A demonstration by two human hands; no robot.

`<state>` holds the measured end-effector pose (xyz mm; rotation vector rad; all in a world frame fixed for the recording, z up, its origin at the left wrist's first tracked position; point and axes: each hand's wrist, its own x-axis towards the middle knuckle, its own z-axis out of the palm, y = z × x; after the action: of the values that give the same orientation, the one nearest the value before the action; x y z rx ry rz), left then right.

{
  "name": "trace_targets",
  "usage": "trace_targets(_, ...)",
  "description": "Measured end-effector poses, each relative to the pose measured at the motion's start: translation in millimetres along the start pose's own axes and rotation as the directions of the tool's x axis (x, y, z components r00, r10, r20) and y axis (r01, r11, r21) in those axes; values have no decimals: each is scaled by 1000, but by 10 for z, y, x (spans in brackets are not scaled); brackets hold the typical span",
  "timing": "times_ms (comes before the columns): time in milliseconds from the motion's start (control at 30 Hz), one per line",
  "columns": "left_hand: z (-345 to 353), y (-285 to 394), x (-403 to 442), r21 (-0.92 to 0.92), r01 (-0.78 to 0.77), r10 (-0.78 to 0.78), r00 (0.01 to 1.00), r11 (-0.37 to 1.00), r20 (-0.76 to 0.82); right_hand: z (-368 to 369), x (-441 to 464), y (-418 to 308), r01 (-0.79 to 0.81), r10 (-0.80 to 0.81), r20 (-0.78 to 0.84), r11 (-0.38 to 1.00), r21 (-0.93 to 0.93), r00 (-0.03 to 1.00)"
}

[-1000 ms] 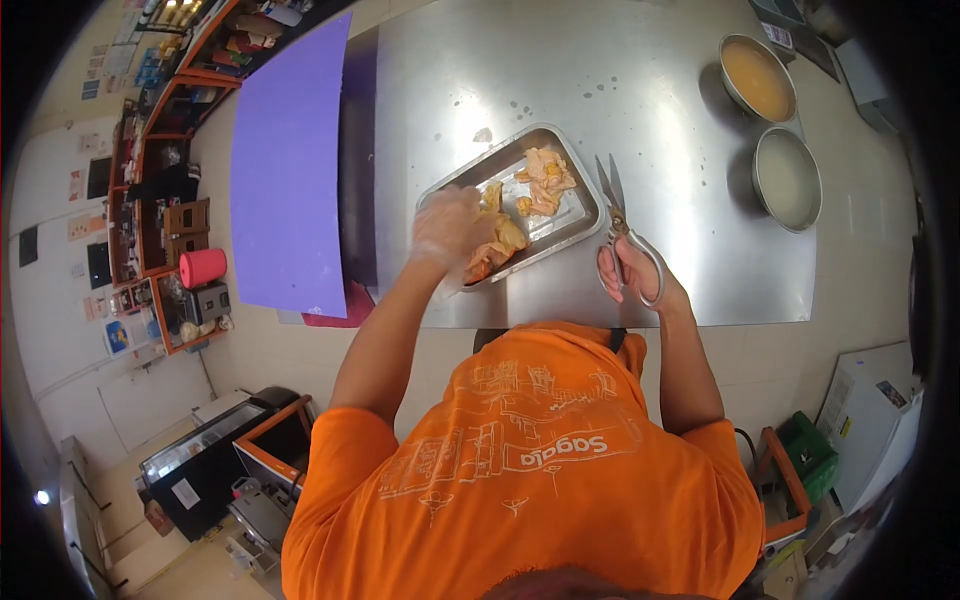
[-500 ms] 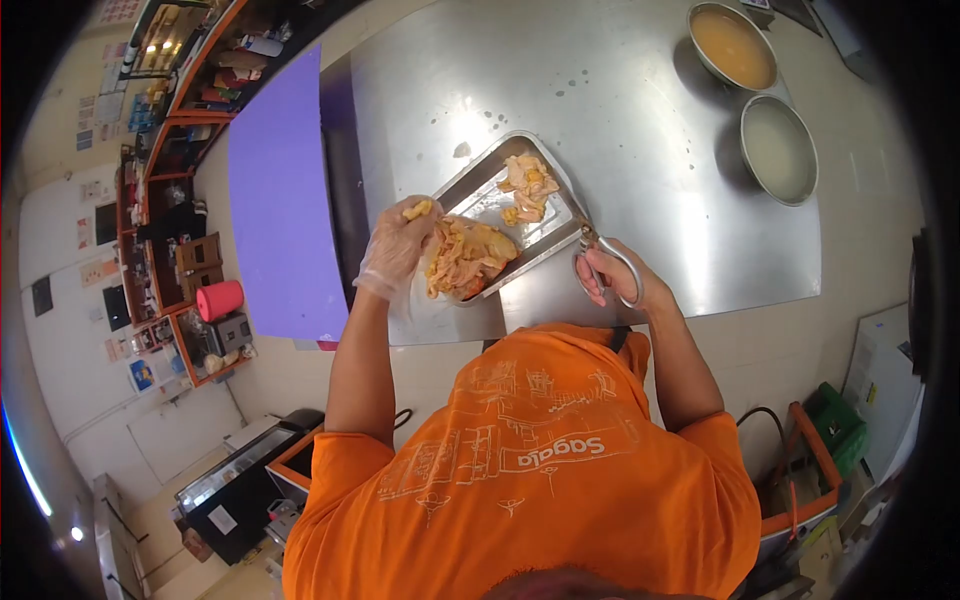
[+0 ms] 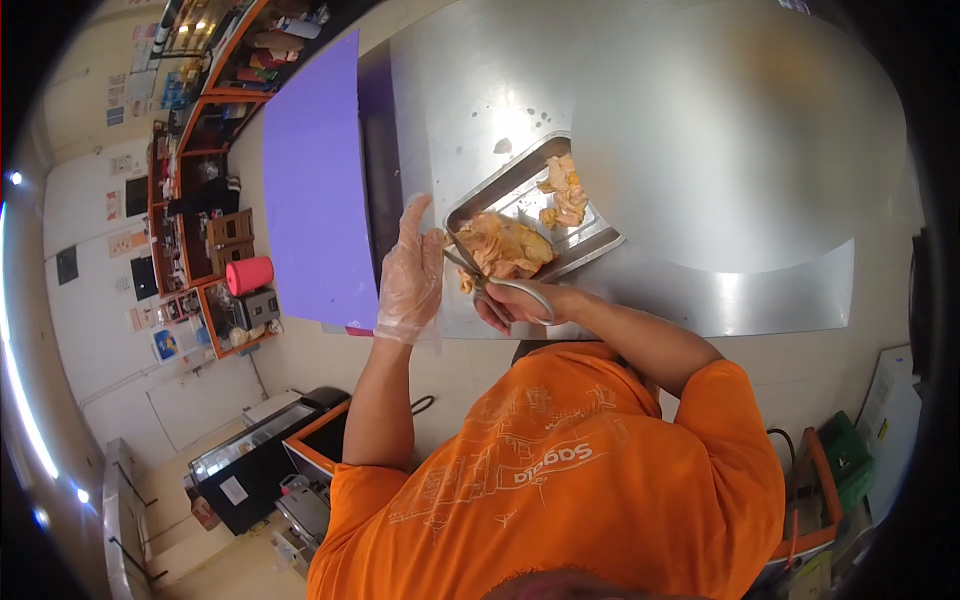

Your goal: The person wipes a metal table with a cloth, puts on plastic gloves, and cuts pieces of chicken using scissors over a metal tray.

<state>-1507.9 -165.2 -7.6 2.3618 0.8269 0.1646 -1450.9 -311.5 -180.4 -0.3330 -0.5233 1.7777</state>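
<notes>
My left hand (image 3: 412,275), in a clear plastic glove, is beside the left end of a metal tray (image 3: 610,240). Its fingers point up and away, stretched out, with the thumb side close to a large piece of raw, yellowish chicken (image 3: 505,245). My bare right hand (image 3: 520,303) is closed around the handles of scissors (image 3: 470,262). Their blades lie at the left edge of the chicken, pointing toward my left hand. Whether the blades grip any meat is too small to tell. Smaller chicken pieces (image 3: 565,192) lie at the tray's far right end.
The tray stands on a shiny steel table (image 3: 720,305). A purple board (image 3: 315,190) lies along the table's left side. The upper right of the table is blurred, with a brownish smear. Orange-framed shelves (image 3: 195,150) and a pink container (image 3: 248,276) are at far left.
My right hand has brought the scissors left across the tray's near side to the chicken. My left hand has straightened its fingers from a pinch on a yellowish bit. The view has shifted.
</notes>
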Motion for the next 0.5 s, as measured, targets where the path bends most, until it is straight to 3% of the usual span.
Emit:
trace_targets(67,2,-36,-117,-333,165,-167,986,928,24,79,166,-43,98,-99,-27,994,-39,995)
trace_targets(100,-2,-94,-161,-529,242,-248,967,813,61,111,222,-65,129,-133,-43,987,-98,990)
trace_targets(200,-85,-580,-254,-768,417,-173,908,486,383,178,242,-122,86,-109,-47,935,-343,993)
trace_targets(333,-22,-855,-312,-780,517,-49,843,353,536,227,175,-79,80,-119,-72,912,-402,990)
trace_targets(400,74,-966,-338,-793,500,-63,857,349,512,252,110,-99,15,-62,-113,926,-377,992)
trace_targets(500,150,-984,-318,-820,460,-68,882,340,467,324,-15,-242,-155,8,-267,832,-533,964)
